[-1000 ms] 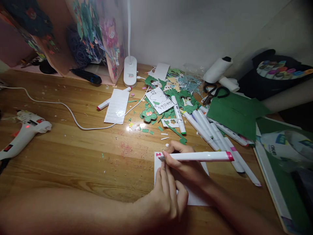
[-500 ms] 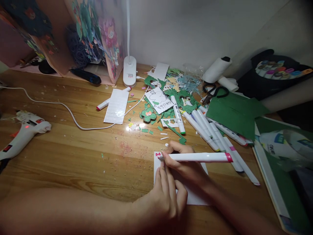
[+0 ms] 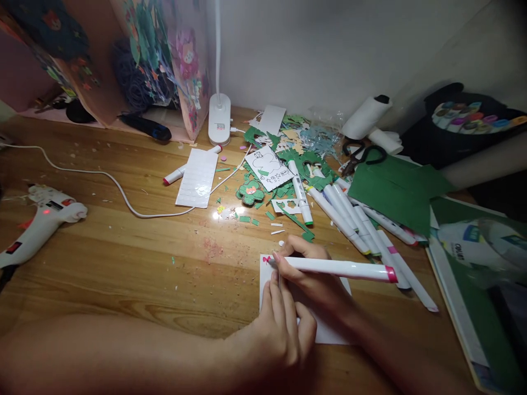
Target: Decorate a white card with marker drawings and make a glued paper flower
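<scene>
A white marker (image 3: 346, 268) with a pink-red end lies tilted in my right hand (image 3: 310, 282), pinched between thumb and fingers. Its tip meets the upper left corner of a white sheet of paper (image 3: 332, 328), beside a small pink-red bow drawing (image 3: 266, 259). Across the sheet rests my left hand (image 3: 280, 329), its fingers stretched forward and side by side, fingertips just below the drawing. Both hands hide much of the paper.
Several markers (image 3: 337, 219), green paper scraps (image 3: 284, 189) and scissors (image 3: 364, 156) lie beyond the hands. A glue gun (image 3: 45, 225) with a lit red light sits at left. A white cable (image 3: 111, 181) crosses the table near a lamp base (image 3: 219, 120). Tape (image 3: 480, 241) is at right.
The marker has shifted slightly right and its back end has dipped a little. More pink-red fills the bow. My left hand has stayed nearly still.
</scene>
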Action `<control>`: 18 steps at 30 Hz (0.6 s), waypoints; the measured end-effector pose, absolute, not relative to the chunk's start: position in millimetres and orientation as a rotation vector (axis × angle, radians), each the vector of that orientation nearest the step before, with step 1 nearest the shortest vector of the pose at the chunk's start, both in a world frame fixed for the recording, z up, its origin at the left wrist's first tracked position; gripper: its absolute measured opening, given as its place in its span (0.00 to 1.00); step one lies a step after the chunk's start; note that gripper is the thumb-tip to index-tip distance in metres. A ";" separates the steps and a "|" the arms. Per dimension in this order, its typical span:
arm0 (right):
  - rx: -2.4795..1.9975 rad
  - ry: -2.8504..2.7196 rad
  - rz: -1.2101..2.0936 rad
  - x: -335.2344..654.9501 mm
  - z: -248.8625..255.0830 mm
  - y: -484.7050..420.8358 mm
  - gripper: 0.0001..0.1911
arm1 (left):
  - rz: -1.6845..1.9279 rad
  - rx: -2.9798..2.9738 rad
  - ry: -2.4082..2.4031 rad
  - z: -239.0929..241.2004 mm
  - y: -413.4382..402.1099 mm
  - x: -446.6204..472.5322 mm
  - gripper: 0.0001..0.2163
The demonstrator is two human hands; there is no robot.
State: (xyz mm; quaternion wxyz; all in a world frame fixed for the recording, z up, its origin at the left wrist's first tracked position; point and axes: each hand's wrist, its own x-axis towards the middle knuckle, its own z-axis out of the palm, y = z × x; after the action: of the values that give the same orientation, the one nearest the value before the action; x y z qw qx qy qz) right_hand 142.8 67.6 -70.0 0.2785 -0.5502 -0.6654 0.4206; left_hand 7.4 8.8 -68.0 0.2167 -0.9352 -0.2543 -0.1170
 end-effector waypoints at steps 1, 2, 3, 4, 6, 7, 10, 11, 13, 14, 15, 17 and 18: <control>-1.474 -1.791 1.129 142.8 -70.1 67.8 0.11 | -0.322 -2.595 -0.708 -68.1 8.6 7.2 0.13; -1.472 -1.797 1.132 142.9 -70.2 68.0 0.11 | -0.322 -2.596 -0.710 -68.1 8.3 7.1 0.13; -1.468 -1.803 1.141 143.3 -70.3 68.2 0.11 | -0.320 -2.594 -0.710 -68.2 7.9 7.1 0.13; -1.462 -1.806 1.153 143.7 -70.3 68.3 0.11 | -0.319 -2.591 -0.710 -68.2 7.6 7.1 0.13; -1.441 -1.796 1.192 144.7 -70.2 68.3 0.11 | -0.312 -2.589 -0.709 -67.9 7.3 7.4 0.13; -1.427 -1.779 1.213 145.0 -70.0 68.2 0.11 | -0.308 -2.588 -0.707 -67.7 7.4 7.5 0.12; -1.408 -1.719 1.240 145.0 -69.1 67.6 0.11 | -0.310 -2.584 -0.696 -66.6 8.3 7.4 0.12; -1.415 -1.714 1.232 144.6 -68.9 67.4 0.11 | -0.308 -2.586 -0.691 -66.4 8.6 7.4 0.12; -1.440 -1.725 1.198 143.4 -68.7 67.3 0.11 | -0.301 -2.590 -0.685 -66.2 8.8 7.2 0.12; -1.454 -1.737 1.179 142.9 -68.8 67.3 0.10 | -0.297 -2.594 -0.688 -66.4 8.7 7.2 0.12; -1.466 -1.748 1.161 142.5 -69.1 67.4 0.10 | -0.294 -2.598 -0.691 -66.7 8.6 7.2 0.12; -1.476 -1.768 1.147 142.3 -70.0 67.6 0.10 | -0.292 -2.602 -0.701 -67.4 8.2 7.5 0.13; -1.475 -1.776 1.152 142.5 -70.4 67.8 0.11 | -0.293 -2.605 -0.704 -67.6 8.1 7.7 0.13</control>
State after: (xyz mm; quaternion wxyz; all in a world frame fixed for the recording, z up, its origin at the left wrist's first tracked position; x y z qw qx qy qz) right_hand 142.5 67.8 -70.4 0.2768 -0.5494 -0.6614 0.4290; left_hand 7.7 8.1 -67.6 0.2122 -0.9378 -0.2536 -0.1056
